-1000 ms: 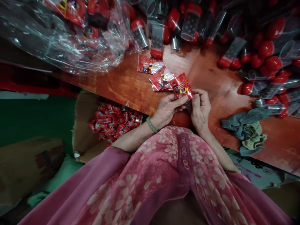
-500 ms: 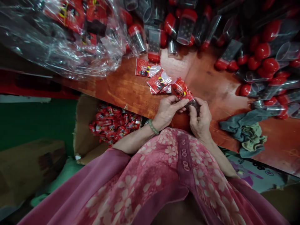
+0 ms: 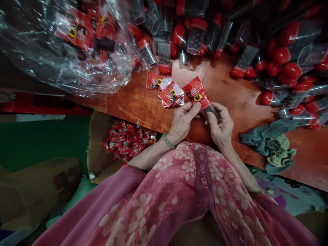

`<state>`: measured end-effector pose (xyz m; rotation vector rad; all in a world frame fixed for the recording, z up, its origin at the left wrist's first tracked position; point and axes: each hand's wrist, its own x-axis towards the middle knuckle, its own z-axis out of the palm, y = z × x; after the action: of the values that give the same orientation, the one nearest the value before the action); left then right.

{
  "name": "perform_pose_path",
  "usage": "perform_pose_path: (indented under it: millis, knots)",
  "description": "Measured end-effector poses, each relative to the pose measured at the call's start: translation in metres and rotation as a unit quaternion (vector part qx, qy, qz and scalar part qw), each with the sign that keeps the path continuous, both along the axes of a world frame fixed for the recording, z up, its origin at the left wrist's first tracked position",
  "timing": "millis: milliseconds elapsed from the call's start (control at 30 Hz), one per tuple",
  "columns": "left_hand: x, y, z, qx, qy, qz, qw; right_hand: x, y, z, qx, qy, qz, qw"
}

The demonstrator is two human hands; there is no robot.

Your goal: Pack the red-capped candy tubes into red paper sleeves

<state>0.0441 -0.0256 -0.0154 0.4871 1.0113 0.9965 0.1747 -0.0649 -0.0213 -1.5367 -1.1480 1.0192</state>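
Observation:
A red printed plastic sleeve (image 3: 196, 90) is held in front of me over the table, its face turned up. My left hand (image 3: 182, 121) pinches its lower left edge between thumb and fingers. At its lower right end a clear container with dark balls (image 3: 209, 108) shows, apparently within or against the sleeve; I cannot tell which. The closed fingers of my right hand (image 3: 221, 126) grip that container. Just left of the held sleeve lie several flat red sleeves (image 3: 171, 94), overlapping on the wooden table (image 3: 135, 109).
Many clear containers with red caps (image 3: 292, 70) are heaped along the back and right. A clear plastic bag (image 3: 102, 77) with red sleeves lies back left. Below the edge, a cardboard box (image 3: 98, 147) holds red-wrapped pieces (image 3: 128, 140). Crumpled cloths (image 3: 276, 147) lie right.
The sleeve has turned flatter toward me, showing more of its printed face, and its top has moved slightly left. Both hands keep their hold. The view has shifted slightly.

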Motion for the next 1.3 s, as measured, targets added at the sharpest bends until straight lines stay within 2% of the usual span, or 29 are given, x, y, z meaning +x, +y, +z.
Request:
perform_pose_path:
  millis: [100,200,300,367,467,533,700,800,867,933,1100,1300]
  knots:
    - [0.004,0.004,-0.003,-0.007,-0.007,0.015,1.000,0.002,0.000,-0.005,0.084,-0.112,0.015,0.990]
    - [0.008,0.008,-0.002,-0.031,-0.019,0.016,0.999,0.002,0.001,-0.012,0.179,-0.204,0.027,0.962]
    - [0.010,0.012,0.001,-0.051,-0.032,0.015,0.998,0.001,0.001,-0.020,0.217,-0.242,0.014,0.946]
    - [0.011,0.013,0.002,-0.050,-0.037,0.020,0.998,-0.001,0.002,-0.023,0.197,-0.203,0.002,0.959]
    - [0.012,0.014,0.002,-0.044,-0.027,0.023,0.998,-0.003,0.001,-0.023,0.104,-0.040,0.006,0.994]
    - [0.012,0.015,0.002,-0.044,-0.014,0.012,0.999,-0.004,0.001,-0.022,0.058,0.031,0.003,0.998]
    - [0.010,0.020,0.000,-0.074,-0.028,-0.034,0.996,-0.001,0.004,-0.021,0.125,-0.069,-0.037,0.989]
    - [0.007,0.021,0.001,-0.085,-0.048,-0.050,0.994,-0.002,0.008,-0.019,0.066,0.043,-0.031,0.996]
    - [0.005,0.021,0.003,-0.070,-0.055,-0.062,0.994,-0.003,0.011,-0.018,0.017,0.146,-0.027,0.989]
    - [0.004,0.020,0.006,-0.053,-0.059,-0.079,0.994,-0.003,0.014,-0.016,-0.007,0.204,-0.020,0.979]
    - [0.006,0.018,0.011,-0.046,-0.065,-0.084,0.993,-0.002,0.019,-0.015,-0.033,0.254,-0.006,0.967]
    - [0.008,0.016,0.004,-0.032,-0.031,-0.059,0.997,0.002,0.013,-0.015,-0.034,0.244,0.029,0.969]
